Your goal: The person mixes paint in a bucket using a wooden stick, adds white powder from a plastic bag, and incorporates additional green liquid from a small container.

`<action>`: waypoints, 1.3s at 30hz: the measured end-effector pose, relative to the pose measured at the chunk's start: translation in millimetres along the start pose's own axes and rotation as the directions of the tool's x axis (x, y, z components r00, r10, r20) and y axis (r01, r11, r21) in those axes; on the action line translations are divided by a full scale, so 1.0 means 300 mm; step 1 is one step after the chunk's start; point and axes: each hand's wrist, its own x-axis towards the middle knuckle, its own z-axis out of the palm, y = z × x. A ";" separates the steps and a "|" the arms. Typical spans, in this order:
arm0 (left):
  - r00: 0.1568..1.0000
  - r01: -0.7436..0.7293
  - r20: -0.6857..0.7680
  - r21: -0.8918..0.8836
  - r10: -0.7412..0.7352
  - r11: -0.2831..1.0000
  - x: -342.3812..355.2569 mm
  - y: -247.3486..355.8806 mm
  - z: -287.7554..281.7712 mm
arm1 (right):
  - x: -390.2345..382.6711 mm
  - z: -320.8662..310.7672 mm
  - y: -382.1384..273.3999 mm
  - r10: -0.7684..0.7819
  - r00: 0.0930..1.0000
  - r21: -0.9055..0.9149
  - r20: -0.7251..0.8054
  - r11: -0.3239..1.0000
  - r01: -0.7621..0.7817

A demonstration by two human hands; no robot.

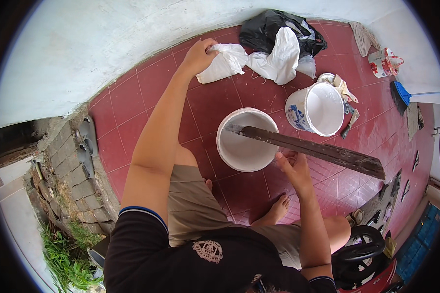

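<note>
Far ahead, my left hand (200, 56) is closed on the gathered top of a small white bag (222, 66) that rests on the floor. A white bucket (247, 158) stands in front of me, with some whitish matter inside. Across its right rim lies a dark wooden stick (318, 148), its whitened end in the bucket and its other end sticking out to the right. Beneath the stick, my right hand (297, 173) curls at the bucket's right side, thumb by the rim. Some of its fingertips are hidden.
Right of the bucket stands another white bucket (298, 115), with a paintbrush (346, 93) and a scraper (351, 123) beside it. Near the wall lie a black plastic bag (264, 31) and a larger white sack (281, 58). A red-stained pail (384, 63) and blue broom (402, 93) are farther right.
</note>
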 end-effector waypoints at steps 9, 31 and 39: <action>0.997 -0.007 0.081 -0.029 0.010 1.000 -0.064 0.015 -0.027 | -0.120 0.031 -0.297 0.315 0.769 -0.277 0.557 0.943 -0.185; 0.995 0.054 -0.095 0.229 -0.033 0.972 -0.133 -0.049 0.021 | 0.862 0.569 -0.545 -0.660 0.491 -0.604 0.568 0.071 0.794; 0.979 0.062 -0.204 0.221 -0.016 0.973 -0.115 -0.079 0.073 | 0.833 0.583 -0.521 -0.717 0.519 -0.624 0.465 0.150 0.767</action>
